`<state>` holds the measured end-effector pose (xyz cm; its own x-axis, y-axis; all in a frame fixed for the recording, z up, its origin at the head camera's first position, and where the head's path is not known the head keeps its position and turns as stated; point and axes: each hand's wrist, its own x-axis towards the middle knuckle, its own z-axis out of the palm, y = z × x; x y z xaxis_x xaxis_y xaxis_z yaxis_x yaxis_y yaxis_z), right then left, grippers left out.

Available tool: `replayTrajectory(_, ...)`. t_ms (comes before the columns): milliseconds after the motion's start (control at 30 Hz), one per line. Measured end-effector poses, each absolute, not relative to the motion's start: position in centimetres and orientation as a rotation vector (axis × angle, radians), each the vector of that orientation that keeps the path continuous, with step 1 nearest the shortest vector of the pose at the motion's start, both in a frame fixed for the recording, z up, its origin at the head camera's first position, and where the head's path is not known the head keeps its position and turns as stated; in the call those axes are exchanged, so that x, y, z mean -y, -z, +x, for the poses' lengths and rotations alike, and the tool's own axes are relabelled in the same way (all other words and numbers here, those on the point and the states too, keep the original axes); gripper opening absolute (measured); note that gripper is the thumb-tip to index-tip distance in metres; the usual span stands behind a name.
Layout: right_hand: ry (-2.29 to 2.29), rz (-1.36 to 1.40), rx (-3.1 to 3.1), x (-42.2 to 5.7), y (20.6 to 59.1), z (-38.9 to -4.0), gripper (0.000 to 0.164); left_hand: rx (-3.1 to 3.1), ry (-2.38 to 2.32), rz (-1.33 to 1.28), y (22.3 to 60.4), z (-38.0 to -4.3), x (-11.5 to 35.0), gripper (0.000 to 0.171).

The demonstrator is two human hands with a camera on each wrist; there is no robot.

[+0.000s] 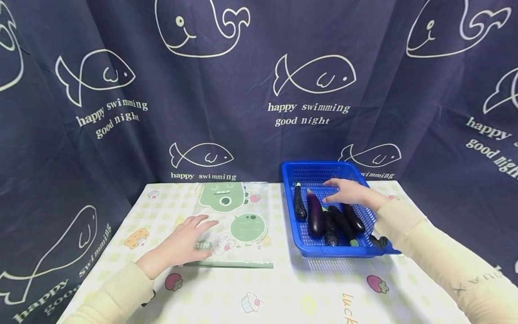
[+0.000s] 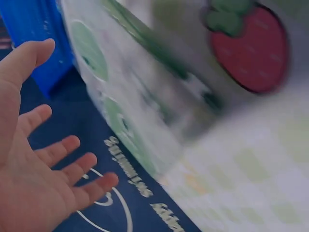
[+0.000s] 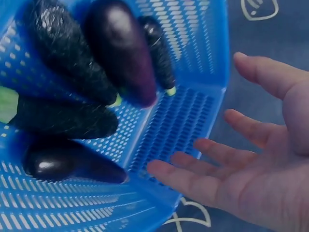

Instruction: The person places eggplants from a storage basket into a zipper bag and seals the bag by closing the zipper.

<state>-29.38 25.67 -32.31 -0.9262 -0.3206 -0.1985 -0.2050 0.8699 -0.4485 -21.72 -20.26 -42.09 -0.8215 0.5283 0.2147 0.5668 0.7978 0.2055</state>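
My left hand (image 1: pixel 184 243), fingers spread and holding nothing, is over the near left part of a clear bag (image 1: pixel 261 252) with green cartoon prints and a green strip (image 1: pixel 247 265) along its near edge. On the right, my right hand (image 1: pixel 350 192) hovers over a blue plastic basket (image 1: pixel 296 234), its fingers extended and nothing in them. Inside lie a large glossy eggplant (image 1: pixel 315 216), a smaller dark eggplant (image 3: pixel 72 162) and several dark, rough-skinned cucumber-like vegetables (image 3: pixel 67 53). In the right wrist view the fingertips reach the basket's end wall (image 3: pixel 178 121).
A pale checkered tablecloth (image 1: pixel 218 297) with cartoon prints covers the table. Behind and at both sides hangs a dark blue curtain (image 1: pixel 251 121) with white fish drawings. A small black object (image 1: pixel 378 241) shows at the right sleeve beside the basket's near right corner.
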Motion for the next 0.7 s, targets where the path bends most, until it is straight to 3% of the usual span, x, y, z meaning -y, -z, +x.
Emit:
replayTrajectory(233, 0.66, -0.13, -2.543, -26.9, 33.7, -30.8, 0.077, 2.901, 0.494, -0.962, 43.5, -22.1, 22.5, 0.07)
replayTrajectory(700, 0.671, 0.067, -2.442, -27.4, 35.3, -31.7, 0.07, 3.046, 0.519, -1.035, 44.8, -22.0, 23.4, 0.059)
